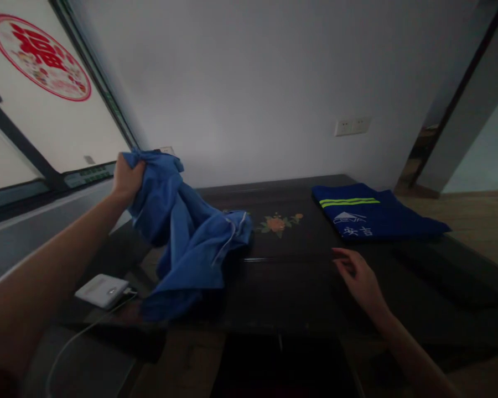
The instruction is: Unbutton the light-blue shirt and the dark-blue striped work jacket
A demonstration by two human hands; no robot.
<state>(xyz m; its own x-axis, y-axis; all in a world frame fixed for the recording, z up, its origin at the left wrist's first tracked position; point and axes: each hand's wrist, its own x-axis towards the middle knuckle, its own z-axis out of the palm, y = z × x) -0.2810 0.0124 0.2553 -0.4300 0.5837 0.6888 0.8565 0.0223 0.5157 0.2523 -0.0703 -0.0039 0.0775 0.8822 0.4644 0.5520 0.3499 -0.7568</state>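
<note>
My left hand (128, 179) is closed on a bunched blue garment (178, 215), gripping it by its upper end above the left side of the dark table. The cloth hangs in loose folds, and a pale cord or piping shows on its right part. Its lower end reaches the tabletop. Over the front right of the table, my right hand (359, 279) holds nothing, its fingers loosely bent and a little apart. Beyond that hand lies a folded dark blue garment (375, 213) with two yellow-green stripes and white printing.
A white power bank (103, 290) with a cable lies at the table's left. The glossy dark table (290, 287) carries a painted flower design (276, 224). A long dark object (448, 276) rests at the right. Behind stands a wall with sockets (352, 126); a window is left.
</note>
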